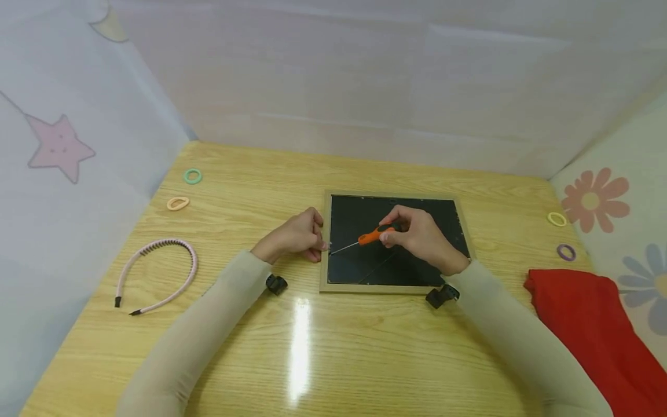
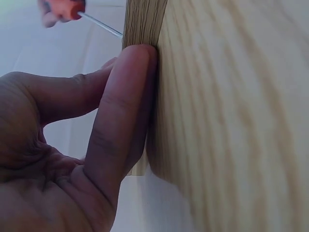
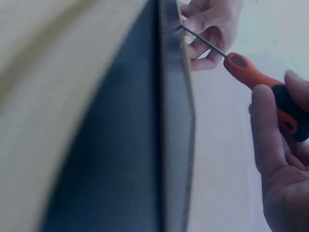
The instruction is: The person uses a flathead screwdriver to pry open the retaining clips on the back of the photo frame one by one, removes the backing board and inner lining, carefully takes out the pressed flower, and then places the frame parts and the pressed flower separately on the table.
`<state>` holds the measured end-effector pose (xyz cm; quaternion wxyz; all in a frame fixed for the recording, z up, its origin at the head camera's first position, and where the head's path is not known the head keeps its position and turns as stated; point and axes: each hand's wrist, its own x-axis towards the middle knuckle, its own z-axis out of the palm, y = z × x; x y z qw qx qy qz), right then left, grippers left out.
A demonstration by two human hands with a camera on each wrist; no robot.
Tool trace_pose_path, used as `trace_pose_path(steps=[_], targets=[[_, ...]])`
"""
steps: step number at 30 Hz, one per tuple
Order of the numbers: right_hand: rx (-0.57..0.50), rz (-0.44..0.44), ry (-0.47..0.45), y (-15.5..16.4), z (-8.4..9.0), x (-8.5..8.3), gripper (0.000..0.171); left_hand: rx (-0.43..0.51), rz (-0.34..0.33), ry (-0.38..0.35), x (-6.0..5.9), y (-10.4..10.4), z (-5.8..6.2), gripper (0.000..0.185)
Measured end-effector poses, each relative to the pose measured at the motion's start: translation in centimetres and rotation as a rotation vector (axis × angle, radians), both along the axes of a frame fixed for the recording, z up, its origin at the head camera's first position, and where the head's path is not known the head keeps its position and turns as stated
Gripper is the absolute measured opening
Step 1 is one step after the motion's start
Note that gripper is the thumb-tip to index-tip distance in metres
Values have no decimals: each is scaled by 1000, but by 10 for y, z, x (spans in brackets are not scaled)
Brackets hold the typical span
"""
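No readable text, labels, brands, numbers or signs on anything

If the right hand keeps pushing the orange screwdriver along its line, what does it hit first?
Probably the wooden picture frame's left rail, where the tip of the orange-handled screwdriver already sits; just beyond are the left hand's fingers.
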<state>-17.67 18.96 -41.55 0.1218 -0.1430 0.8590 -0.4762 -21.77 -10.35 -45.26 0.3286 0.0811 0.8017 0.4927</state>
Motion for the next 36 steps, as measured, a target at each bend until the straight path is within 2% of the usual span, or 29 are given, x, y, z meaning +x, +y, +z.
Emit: trace_pose_path(steps=[5,12,17,20,23,27,30,32,36], targets=[[-22,-9,157,-28,13,0,23,-5,-4,-1,0,0,0,53],[44,89,458,-74,29,-1,18,-10,-2,14,0,-1,-2,52],[98,131,599,-96,31,-1,17,2,-18,2,2,0,-3,42],[109,156,652,-104,33,-1,18,17,-37,12,1,1,-2,34],[102,171,690,-109,36,-2,18,51,-71,56,-1,3,-1,22],[111,177,716,-114,36,-2,18,72,-117,99,-4,4,0,16],[132,196,722,-114,34,0,20,75,-143,102,-3,3,-1,10],[143,212,717,-112,33,2,22,73,-132,88,-1,3,-2,9],[132,203,665,-99,33,1,21,46,-55,31,3,-1,-2,32]])
